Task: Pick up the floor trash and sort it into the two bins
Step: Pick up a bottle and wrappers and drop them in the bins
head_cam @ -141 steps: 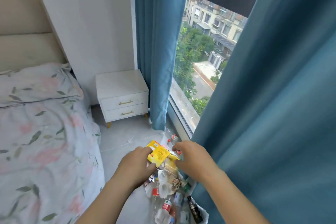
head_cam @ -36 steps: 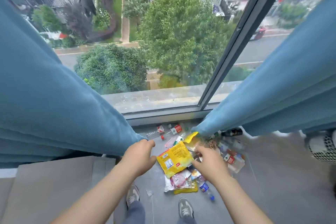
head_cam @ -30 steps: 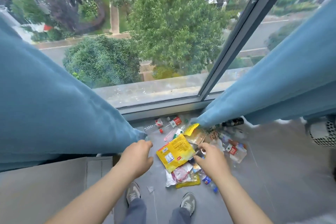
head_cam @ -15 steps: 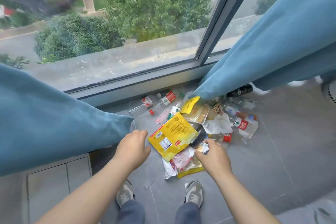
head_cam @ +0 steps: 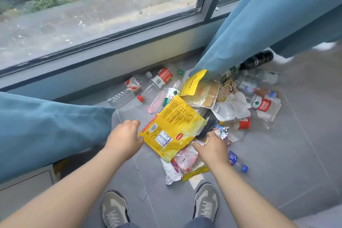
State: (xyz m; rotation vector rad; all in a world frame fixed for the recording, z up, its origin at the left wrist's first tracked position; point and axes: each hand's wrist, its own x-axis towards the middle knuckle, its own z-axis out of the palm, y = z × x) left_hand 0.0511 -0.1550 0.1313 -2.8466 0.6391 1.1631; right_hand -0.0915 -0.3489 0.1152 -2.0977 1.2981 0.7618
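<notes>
A pile of trash lies on the grey floor under the window: clear plastic bottles (head_cam: 159, 79), a dark bottle (head_cam: 257, 61), white tissue (head_cam: 231, 107), and assorted wrappers. My left hand (head_cam: 124, 140) holds a large yellow packet (head_cam: 174, 127) by its left corner, above the pile. My right hand (head_cam: 211, 147) is down at the pile, its fingers curled on a small crinkled foil wrapper (head_cam: 221, 131). Its fingertips are hidden. A pink and yellow bag (head_cam: 185, 161) lies under the packet. No bin is in view.
Blue curtains hang at the left (head_cam: 46, 127) and the upper right (head_cam: 268, 16), the right one draped over part of the pile. The window sill wall (head_cam: 114, 59) runs behind the trash. My two shoes (head_cam: 114, 209) stand just in front of it.
The view turned from the bed to the window and tilted down at the pile. My right hand dropped from the yellow packet to the foil wrapper. My left hand kept the packet.
</notes>
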